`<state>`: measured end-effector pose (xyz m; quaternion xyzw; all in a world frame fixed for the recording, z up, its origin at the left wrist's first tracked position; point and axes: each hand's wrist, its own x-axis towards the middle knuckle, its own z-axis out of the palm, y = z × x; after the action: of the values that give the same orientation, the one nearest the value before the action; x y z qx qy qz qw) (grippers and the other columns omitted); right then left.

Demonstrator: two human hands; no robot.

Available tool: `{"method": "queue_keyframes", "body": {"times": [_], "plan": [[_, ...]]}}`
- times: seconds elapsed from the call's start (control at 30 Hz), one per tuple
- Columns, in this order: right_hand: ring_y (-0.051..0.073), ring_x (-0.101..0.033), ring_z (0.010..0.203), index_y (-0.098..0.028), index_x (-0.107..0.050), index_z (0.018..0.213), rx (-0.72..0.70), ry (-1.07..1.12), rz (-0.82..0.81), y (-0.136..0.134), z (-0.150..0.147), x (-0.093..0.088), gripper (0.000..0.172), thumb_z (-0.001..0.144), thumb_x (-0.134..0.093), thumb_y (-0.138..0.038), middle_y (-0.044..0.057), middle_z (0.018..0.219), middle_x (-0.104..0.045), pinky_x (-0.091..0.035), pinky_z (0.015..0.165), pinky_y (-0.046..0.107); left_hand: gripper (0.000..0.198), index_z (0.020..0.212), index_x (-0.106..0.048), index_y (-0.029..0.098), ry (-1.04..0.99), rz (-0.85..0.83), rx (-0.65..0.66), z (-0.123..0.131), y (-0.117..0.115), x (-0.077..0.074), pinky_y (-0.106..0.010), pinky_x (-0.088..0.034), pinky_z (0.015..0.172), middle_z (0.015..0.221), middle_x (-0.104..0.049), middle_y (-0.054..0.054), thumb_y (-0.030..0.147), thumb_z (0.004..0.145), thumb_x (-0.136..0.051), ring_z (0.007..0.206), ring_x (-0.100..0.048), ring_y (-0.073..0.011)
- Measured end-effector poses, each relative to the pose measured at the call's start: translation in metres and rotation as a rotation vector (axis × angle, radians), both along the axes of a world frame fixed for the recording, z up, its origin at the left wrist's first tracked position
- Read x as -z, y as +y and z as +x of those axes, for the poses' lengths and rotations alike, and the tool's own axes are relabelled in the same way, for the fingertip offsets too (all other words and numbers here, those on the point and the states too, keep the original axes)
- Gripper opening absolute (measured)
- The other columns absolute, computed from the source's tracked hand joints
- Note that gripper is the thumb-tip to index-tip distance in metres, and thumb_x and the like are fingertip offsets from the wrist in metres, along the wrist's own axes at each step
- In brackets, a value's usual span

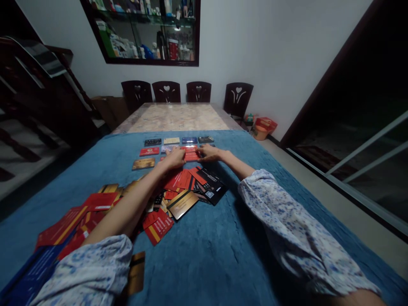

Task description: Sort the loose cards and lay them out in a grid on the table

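Observation:
A red card (191, 154) lies on the blue cloth between my two hands. My left hand (175, 157) has its fingers curled at the card's left side, while my right hand (208, 153) pinches the right edge. Rows of cards surround them: a black card (153, 142), a cream card (171, 140), a blue card (189, 140) and another black card (205, 139) at the back, then a red card (149, 151) and a gold card (143, 163) at the left. My hands partly hide other cards in these rows.
Nearer me spreads a loose pile of overlapping cards, with a gold card (182, 204) and a black card (214, 192) on its right. Red cards (63, 225) and a blue card (33, 267) lie under my left forearm. The blue cloth (204, 259) covers the table's near part; chairs (239, 98) stand beyond.

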<state>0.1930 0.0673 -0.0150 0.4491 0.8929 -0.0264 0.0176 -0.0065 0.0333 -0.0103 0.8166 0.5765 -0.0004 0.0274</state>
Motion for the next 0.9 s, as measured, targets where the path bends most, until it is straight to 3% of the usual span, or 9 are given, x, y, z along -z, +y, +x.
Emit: {"method": "queue_keyframes", "body": {"times": [0.17,0.37,0.6,0.9], "plan": [[0.025,-0.064,0.103,-0.015,-0.068,0.12,0.005,-0.032,-0.011,0.003,-0.005,-0.003,0.04,0.084,-0.072,-0.033,0.014,0.118,-0.067,-0.046,0.085,0.028,0.021,0.104,-0.067,0.018,-0.001,-0.027,-0.009,0.0,0.003,0.0,-0.06,-0.042,0.105,0.13,-0.062,-0.017,0.019,0.085,-0.059,0.127,-0.05,-0.0382],[0.021,-0.067,0.098,-0.013,-0.071,0.111,0.003,-0.068,-0.044,0.001,-0.012,-0.009,0.03,0.084,-0.07,-0.024,0.013,0.118,-0.07,-0.046,0.078,0.023,0.021,0.107,-0.065,0.018,0.015,-0.049,-0.015,0.001,0.003,-0.001,-0.058,-0.044,0.106,0.129,-0.064,-0.016,0.02,0.087,-0.057,0.126,-0.052,-0.0354],[0.023,-0.069,0.097,-0.011,-0.071,0.11,0.0,-0.131,-0.013,-0.005,-0.018,-0.012,0.028,0.087,-0.062,-0.022,0.017,0.12,-0.069,-0.049,0.079,0.025,0.026,0.111,-0.066,0.018,0.032,-0.009,-0.007,0.0,0.004,0.006,-0.053,-0.045,0.105,0.129,-0.063,-0.017,0.021,0.087,-0.055,0.127,-0.052,-0.0362],[0.025,-0.068,0.098,-0.013,-0.07,0.112,0.014,-0.093,0.0,-0.006,-0.015,-0.01,0.03,0.085,-0.063,-0.024,0.016,0.118,-0.068,-0.051,0.08,0.027,0.03,0.112,-0.065,0.016,0.002,0.017,0.023,-0.001,-0.001,0.007,-0.059,-0.041,0.104,0.129,-0.062,-0.021,0.018,0.085,-0.053,0.126,-0.051,-0.0398]]}}
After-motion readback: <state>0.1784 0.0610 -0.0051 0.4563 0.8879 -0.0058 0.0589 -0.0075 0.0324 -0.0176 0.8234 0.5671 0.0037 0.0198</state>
